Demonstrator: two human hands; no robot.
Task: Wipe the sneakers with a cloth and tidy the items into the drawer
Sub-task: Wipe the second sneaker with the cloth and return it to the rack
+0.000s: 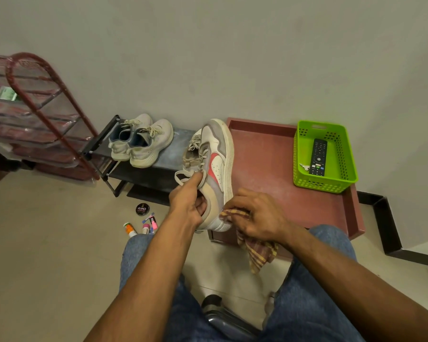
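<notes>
My left hand (189, 197) grips the heel collar of a white and grey sneaker with a red swoosh (214, 164), held up on its side with the toe pointing away. My right hand (256, 215) holds a yellow and maroon checked cloth (256, 253) against the sole edge at the heel. A pair of pale grey sneakers (140, 140) stands on the top of a low black shoe rack (139, 172). On the floor by my left knee lie a black polish tin (141, 209) and a few small bottles and tubes (143, 225).
A maroon tray-like table (269, 164) stands to the right, carrying a green plastic basket (324, 183) with a black remote (318, 156) and a key. A red-framed covered rack (40, 119) stands at the left. My jeans-clad knees fill the foreground.
</notes>
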